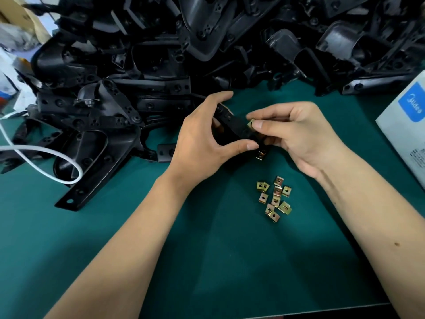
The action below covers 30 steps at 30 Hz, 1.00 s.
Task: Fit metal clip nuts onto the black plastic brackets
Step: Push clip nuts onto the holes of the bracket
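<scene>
At your right, the white box carries a blue label reading "Midea" in white script; the small print lower on its side is too fine to read.

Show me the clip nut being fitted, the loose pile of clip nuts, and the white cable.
clip nut (250,123), head view, its brass face.
pile of clip nuts (274,199), head view, middle nut.
white cable (46,150), head view, its curved run.

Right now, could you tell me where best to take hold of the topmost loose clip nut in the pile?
Pinch the topmost clip nut by its two outer edges, coming from above: it lies flat on the green mat, slightly apart from the others.
</scene>
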Each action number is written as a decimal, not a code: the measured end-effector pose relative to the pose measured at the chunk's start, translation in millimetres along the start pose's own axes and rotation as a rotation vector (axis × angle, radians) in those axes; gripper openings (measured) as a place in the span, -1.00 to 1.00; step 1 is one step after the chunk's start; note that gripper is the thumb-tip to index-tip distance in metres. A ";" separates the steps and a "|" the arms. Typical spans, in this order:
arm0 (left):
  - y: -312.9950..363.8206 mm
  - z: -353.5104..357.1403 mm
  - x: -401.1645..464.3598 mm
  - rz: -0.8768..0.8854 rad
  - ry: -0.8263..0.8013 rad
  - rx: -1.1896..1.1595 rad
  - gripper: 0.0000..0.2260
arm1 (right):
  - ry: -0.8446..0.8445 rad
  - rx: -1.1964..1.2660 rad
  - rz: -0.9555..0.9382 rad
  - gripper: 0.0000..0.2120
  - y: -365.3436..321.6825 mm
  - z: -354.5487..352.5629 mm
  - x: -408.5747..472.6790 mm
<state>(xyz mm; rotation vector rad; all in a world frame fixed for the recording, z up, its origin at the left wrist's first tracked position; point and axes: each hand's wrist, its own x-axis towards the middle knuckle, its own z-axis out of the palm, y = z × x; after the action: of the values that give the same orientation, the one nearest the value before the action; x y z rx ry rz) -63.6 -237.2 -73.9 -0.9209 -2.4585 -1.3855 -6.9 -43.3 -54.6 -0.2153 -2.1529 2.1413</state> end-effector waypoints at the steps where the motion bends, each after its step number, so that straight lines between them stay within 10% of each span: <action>1: -0.2 0.3 0.2 -0.004 -0.002 -0.004 -0.17 | -0.003 -0.003 -0.001 -0.84 -0.1 0.8 0.0; 30: -3.5 8.1 2.5 -0.055 -0.004 0.072 -0.09 | -0.050 -0.373 -0.176 -0.70 0.6 7.1 -2.0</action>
<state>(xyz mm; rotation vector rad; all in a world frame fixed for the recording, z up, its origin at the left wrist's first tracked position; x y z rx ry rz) -66.4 -230.8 -79.8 -0.8471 -2.5369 -1.3043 -6.1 -50.7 -55.2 0.0030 -2.4809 1.6594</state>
